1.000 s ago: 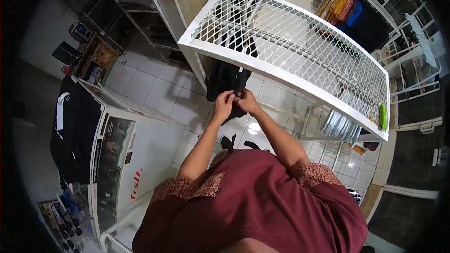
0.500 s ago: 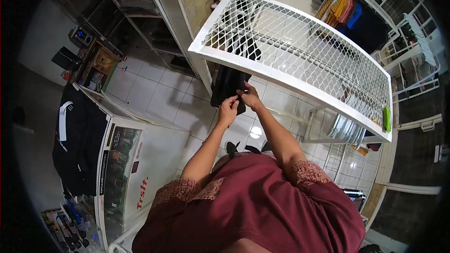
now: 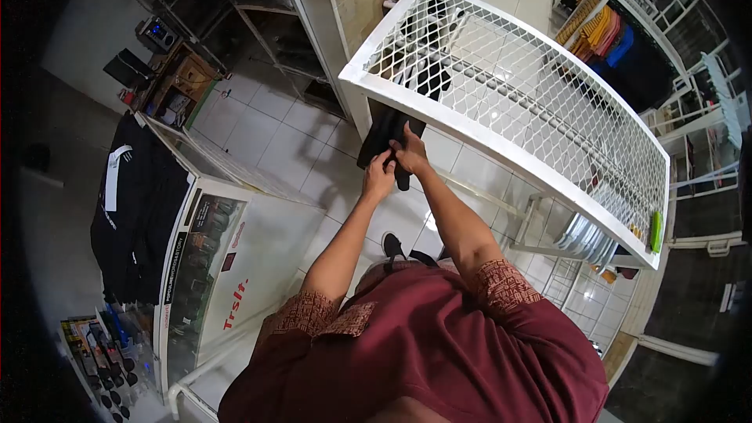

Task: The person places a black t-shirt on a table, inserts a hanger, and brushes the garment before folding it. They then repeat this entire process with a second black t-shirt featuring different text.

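A black garment (image 3: 379,133) hangs below the left end of a white rack with a mesh top (image 3: 470,127). Its upper part disappears behind the rack's front edge. My left hand (image 3: 379,178) has its fingers closed on the lower part of the cloth. Slightly higher and to the right, my right hand (image 3: 410,152) grips the same cloth, fingers bent around its right side. Both hands almost touch each other. Through the mesh, more dark and pale hanging clothes (image 3: 423,55) show.
White hangers (image 3: 583,233) hang under the rack's right end, and a green object (image 3: 656,231) lies on its corner. To my left stands a display case (image 3: 227,266) topped with black folded clothes (image 3: 129,211). Colourful garments (image 3: 607,35) hang farther back. White tiles (image 3: 282,153) cover the floor.
The view has shifted, so the rack sits farther right and lower. Both hands stay on the black garment; its lower end looks narrower and more gathered, and my right hand wraps it more.
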The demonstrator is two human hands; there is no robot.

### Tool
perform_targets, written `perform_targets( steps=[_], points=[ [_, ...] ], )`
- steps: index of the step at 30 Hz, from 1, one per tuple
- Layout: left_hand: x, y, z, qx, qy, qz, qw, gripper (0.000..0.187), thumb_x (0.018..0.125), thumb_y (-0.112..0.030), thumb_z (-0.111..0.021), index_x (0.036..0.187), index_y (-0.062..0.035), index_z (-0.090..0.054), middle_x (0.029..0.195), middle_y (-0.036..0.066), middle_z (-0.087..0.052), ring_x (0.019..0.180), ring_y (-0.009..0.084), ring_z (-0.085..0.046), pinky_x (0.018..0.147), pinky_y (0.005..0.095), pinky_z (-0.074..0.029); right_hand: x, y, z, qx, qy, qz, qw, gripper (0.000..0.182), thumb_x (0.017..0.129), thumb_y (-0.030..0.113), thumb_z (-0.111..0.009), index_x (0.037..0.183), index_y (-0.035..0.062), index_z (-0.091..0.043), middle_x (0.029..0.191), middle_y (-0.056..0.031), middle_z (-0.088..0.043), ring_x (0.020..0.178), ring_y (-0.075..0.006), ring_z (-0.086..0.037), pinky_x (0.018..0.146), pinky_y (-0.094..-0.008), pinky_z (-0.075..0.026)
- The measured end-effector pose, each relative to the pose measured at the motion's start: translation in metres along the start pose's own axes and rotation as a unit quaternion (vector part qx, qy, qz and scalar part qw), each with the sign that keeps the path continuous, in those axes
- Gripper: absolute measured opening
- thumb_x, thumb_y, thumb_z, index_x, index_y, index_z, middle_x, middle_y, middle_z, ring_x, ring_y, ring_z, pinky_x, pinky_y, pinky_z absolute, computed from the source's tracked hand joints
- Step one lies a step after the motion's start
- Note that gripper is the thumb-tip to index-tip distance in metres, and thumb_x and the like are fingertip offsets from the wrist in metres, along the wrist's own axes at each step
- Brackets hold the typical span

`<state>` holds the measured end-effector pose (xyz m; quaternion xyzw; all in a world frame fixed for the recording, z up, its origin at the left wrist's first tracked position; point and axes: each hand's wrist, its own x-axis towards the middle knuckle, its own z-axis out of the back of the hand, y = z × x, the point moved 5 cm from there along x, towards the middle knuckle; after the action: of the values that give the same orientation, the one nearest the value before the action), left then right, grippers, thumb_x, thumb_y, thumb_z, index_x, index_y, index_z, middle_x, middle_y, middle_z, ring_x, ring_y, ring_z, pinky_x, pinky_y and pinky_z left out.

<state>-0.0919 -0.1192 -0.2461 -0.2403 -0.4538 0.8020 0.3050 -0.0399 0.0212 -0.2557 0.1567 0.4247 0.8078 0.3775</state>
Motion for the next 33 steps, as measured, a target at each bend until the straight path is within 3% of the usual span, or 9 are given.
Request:
perform_targets(
  steps=[7,11,12,13,17,21,24,27,33],
  points=[
    [-0.029,0.008,0.027,-0.06,0.015,0.011,0.998,0.037,0.102,-0.014,-0.06,0.137,-0.0031,-0.061,0.13,0.018,-0.068,0.113,0.0273,-0.069,0.099,0.0363,-0.053,-0.056,0.03,0.019,-0.023,-0.052,0.057,0.997,0.082,0.086,0.026,-0.078,0.153,-0.0004,-0.04,0.125,-0.0284,-0.06,0.116,-0.0474,-0.058,0.099,-0.0501,-0.048],
    [-0.056,-0.003,0.082,-0.117,-0.036,0.029,0.992,0.036,0.103,-0.017,-0.06,0.135,-0.0007,-0.062,0.127,0.015,-0.071,0.113,0.0236,-0.069,0.097,0.034,-0.053,-0.083,0.071,-0.005,0.025,-0.039,0.196,0.98,0.07,0.085,0.015,-0.078,0.149,0.0073,-0.049,0.113,-0.0212,-0.062,0.097,-0.0342,-0.065,0.086,-0.0418,-0.054],
    [-0.064,-0.009,0.1,-0.117,-0.076,0.021,0.99,0.035,0.104,-0.018,-0.061,0.134,-0.0002,-0.062,0.124,0.014,-0.072,0.11,0.0218,-0.07,0.095,0.0334,-0.053,-0.089,0.096,-0.007,0.063,0.022,0.154,0.986,0.062,0.086,0.008,-0.073,0.144,0.0065,-0.051,0.118,-0.0212,-0.06,0.109,-0.0378,-0.063,0.092,-0.0438,-0.052],
    [-0.071,-0.015,0.119,-0.115,-0.102,0.027,0.988,0.035,0.104,-0.018,-0.061,0.134,-0.0002,-0.062,0.124,0.014,-0.072,0.11,0.0218,-0.07,0.095,0.0334,-0.053,-0.09,0.114,-0.015,0.068,0.006,0.231,0.97,0.061,0.086,0.008,-0.075,0.144,0.0095,-0.055,0.114,-0.0185,-0.062,0.093,-0.0301,-0.067,0.082,-0.0389,-0.056],
    [-0.103,-0.044,0.215,-0.059,-0.256,-0.001,0.965,0.031,0.1,-0.016,-0.064,0.128,-0.0027,-0.066,0.112,0.017,-0.074,0.101,0.0299,-0.072,0.087,0.037,-0.056,-0.096,0.204,-0.042,0.132,0.111,0.303,0.937,0.047,0.09,0.002,-0.071,0.135,0.0066,-0.062,0.112,-0.0156,-0.063,0.082,-0.0225,-0.067,0.072,-0.0333,-0.056],
    [-0.155,-0.087,0.317,0.117,-0.427,-0.087,0.892,0.026,0.096,-0.015,-0.066,0.119,-0.0054,-0.071,0.109,0.016,-0.072,0.103,0.0374,-0.069,0.09,0.042,-0.054,-0.107,0.307,-0.061,0.184,0.189,0.342,0.902,0.034,0.091,0.003,-0.07,0.124,0.0055,-0.069,0.101,-0.0122,-0.066,0.081,-0.021,-0.068,0.07,-0.0328,-0.056],
    [-0.197,-0.117,0.385,0.253,-0.505,-0.107,0.818,0.023,0.095,-0.013,-0.067,0.116,-0.0069,-0.073,0.103,0.012,-0.072,0.095,0.0329,-0.067,0.085,0.0418,-0.053,-0.109,0.384,-0.069,0.198,0.206,0.421,0.861,0.029,0.091,0.004,-0.069,0.12,0.0052,-0.07,0.104,-0.0164,-0.066,0.082,-0.0304,-0.068,0.074,-0.0396,-0.054],
    [-0.227,-0.139,0.438,0.354,-0.574,-0.156,0.722,0.021,0.092,-0.008,-0.07,0.112,-0.0056,-0.074,0.102,0.01,-0.072,0.096,0.0311,-0.066,0.086,0.0414,-0.053,-0.109,0.454,-0.073,0.192,0.132,0.517,0.824,0.026,0.09,0.006,-0.072,0.116,0.0059,-0.073,0.101,-0.0134,-0.065,0.085,-0.0261,-0.067,0.07,-0.0348,-0.053],
    [-0.272,-0.111,0.515,0.48,-0.519,-0.048,0.706,0.038,0.09,-0.011,-0.069,0.128,-0.0095,-0.069,0.135,0.013,-0.064,0.132,0.0348,-0.053,0.113,0.0479,-0.041,-0.136,0.538,-0.099,0.08,0.066,0.72,0.686,0.036,0.086,0.017,-0.078,0.121,0.0096,-0.072,0.113,-0.01,-0.066,0.112,-0.0299,-0.06,0.093,-0.0421,-0.047]
  ],
)
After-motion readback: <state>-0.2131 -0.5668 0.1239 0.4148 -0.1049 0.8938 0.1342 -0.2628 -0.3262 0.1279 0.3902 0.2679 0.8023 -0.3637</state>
